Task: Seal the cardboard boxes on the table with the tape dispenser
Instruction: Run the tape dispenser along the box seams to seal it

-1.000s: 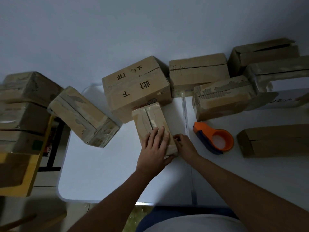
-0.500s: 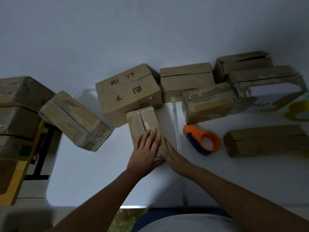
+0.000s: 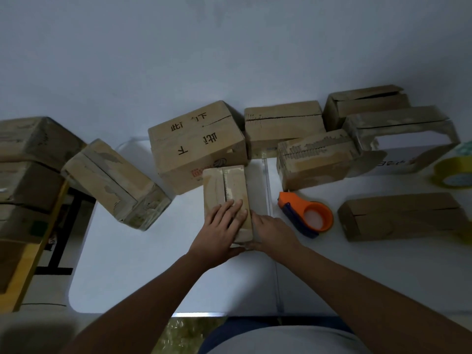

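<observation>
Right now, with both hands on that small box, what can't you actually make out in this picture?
All from the head view:
- Near end of the small box: covered by the left hand and right hand, so any tape there is hidden.
- Yellow tape roll: cut off by the right edge.
- Tape dispenser: too dim to see its blade or tape.
- Printing on the white-sided box: too small and dark to read.

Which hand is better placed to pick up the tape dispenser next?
Right. The right hand rests at the small box's right edge, beside the dispenser; the left hand lies flat on the box.
</observation>
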Action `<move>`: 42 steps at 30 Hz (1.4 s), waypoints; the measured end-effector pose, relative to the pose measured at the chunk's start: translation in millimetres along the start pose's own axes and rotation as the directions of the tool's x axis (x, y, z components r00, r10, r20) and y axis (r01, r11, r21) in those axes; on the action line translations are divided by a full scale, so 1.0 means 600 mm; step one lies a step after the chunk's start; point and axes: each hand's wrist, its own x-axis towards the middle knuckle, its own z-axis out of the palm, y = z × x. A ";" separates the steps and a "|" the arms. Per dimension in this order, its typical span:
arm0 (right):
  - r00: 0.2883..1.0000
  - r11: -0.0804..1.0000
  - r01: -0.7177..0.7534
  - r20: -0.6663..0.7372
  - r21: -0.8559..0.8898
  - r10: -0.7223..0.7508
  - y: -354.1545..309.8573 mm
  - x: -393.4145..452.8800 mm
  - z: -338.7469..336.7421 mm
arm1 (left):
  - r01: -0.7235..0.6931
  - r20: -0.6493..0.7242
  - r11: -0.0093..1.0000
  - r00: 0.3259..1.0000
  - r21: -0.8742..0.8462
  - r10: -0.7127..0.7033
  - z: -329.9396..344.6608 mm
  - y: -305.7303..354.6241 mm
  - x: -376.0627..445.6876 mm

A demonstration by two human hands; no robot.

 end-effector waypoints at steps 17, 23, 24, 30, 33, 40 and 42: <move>0.964 0.963 0.264 -0.004 -0.063 -0.265 -0.073 0.019 -0.032 | 0.224 0.745 -0.716 0.309 -0.661 -0.592 -0.026 -0.002 -0.126; 0.974 0.929 0.226 0.037 -0.293 -0.225 -0.086 0.049 0.008 | 0.012 0.793 -0.874 0.428 -0.485 -0.434 -0.024 0.045 -0.131; 0.976 0.926 0.215 0.028 -0.311 -0.217 -0.086 0.048 0.013 | -0.020 0.780 -0.865 0.423 -0.501 -0.461 -0.025 0.047 -0.133; 0.979 0.919 0.193 0.002 -0.344 -0.205 -0.087 0.027 0.030 | -0.056 0.698 -0.768 0.379 -0.638 -0.608 -0.020 0.054 -0.137; 0.981 0.922 0.179 -0.005 -0.344 -0.192 -0.087 0.023 0.034 | -0.021 0.625 -0.670 0.340 -0.742 -0.703 -0.009 0.057 -0.135; 0.978 0.913 0.197 0.007 -0.358 -0.208 -0.085 0.029 0.037 | 0.007 0.510 -0.540 0.337 -0.842 -0.791 0.014 0.058 -0.127; 0.978 0.911 0.197 0.006 -0.361 -0.209 -0.086 0.028 0.037 | 0.033 0.509 -0.534 0.360 -0.845 -0.782 0.025 0.054 -0.122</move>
